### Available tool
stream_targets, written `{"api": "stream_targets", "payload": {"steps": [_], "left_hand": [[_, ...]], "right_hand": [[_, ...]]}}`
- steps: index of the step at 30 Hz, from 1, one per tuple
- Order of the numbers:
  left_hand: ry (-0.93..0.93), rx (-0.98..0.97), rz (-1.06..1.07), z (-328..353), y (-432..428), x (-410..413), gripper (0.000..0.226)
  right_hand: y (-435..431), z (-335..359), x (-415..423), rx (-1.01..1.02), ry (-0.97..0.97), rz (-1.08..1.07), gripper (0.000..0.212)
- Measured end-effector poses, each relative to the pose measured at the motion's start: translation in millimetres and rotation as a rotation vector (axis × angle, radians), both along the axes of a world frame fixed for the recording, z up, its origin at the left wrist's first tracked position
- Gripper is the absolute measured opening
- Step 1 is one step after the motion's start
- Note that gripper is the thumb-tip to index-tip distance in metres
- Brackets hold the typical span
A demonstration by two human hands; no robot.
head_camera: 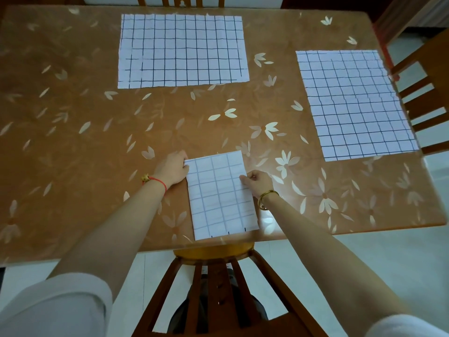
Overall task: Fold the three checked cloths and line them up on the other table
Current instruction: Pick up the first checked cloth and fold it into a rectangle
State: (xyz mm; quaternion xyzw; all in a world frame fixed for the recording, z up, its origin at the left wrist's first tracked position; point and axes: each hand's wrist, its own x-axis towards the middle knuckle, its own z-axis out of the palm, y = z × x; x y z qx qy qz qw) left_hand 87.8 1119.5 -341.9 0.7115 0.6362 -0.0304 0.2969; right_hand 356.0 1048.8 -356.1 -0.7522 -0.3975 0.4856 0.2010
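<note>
folded cloth [220,200]: near edge of desk [97,117]
left hand [173,169]: fingers pinch its far-left corner
right hand [258,183]: fingers pinch its right edge
far cloth [182,49]: flat, unfolded
right cloth [354,103]: flat, unfolded

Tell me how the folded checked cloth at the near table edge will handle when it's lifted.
The folded cloth is probably floppy: it lies thin and flat, so it may sag or unfold if lifted by one edge. It looks light, being so thin. On the glossy table it would likely slide easily when pushed.
</note>
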Motion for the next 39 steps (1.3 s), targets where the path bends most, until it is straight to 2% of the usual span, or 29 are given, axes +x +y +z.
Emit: {"api": "stream_targets", "payload": {"steps": [6, 9, 12, 19, 25, 28, 30, 33, 35, 37, 39], "left_hand": [[-0.144, 0.136, 0.164, -3.6, -21.1, 9.5, 0.030], [-0.115, 0.289, 0.129, -5.9, -37.0, 13.6, 0.034], [-0.083, 0.380, 0.009, -4.7, -58.5, 19.0, 0.038], [0.114, 0.275, -0.170, -23.1, -89.4, 20.2, 0.058], [0.161, 0.193, -0.165, -23.3, -93.8, 17.9, 0.065], [0.138, 0.143, -0.137, -21.1, -90.7, 17.6, 0.068], [0.137, 0.127, -0.132, -19.5, -88.6, 17.9, 0.070], [0.140, 0.107, -0.130, -17.7, -87.5, 18.8, 0.070], [0.148, 0.103, -0.133, -16.7, -87.4, 19.4, 0.069], [0.162, 0.100, -0.128, -15.6, -87.6, 20.0, 0.070], [0.180, 0.090, -0.129, -14.2, -87.8, 21.5, 0.070]], "right_hand": [[-0.9, 3.4, 8.7, -0.036, -0.090, 0.070, 0.016], [-4.0, 4.6, 6.6, -0.033, -0.116, 0.112, 0.017], [-5.7, 6.0, 3.8, -0.029, -0.156, 0.140, 0.020], [-4.1, 8.9, 3.0, -0.018, -0.211, 0.150, 0.015], [-4.5, 9.6, 2.5, -0.017, -0.246, 0.172, 0.015], [-4.1, 15.4, -1.9, 0.036, -0.374, 0.197, 0.018], [-0.9, 18.9, -6.5, 0.146, -0.479, 0.212, 0.021], [9.9, 17.6, -15.3, 0.410, -0.658, 0.358, 0.018], [18.8, 17.0, -24.6, 0.592, -0.705, 0.528, 0.015], [27.7, 15.8, -38.6, 0.687, -0.700, 0.742, 0.027], [34.9, 13.7, -54.5, 0.681, -0.643, 0.945, 0.044]]}}
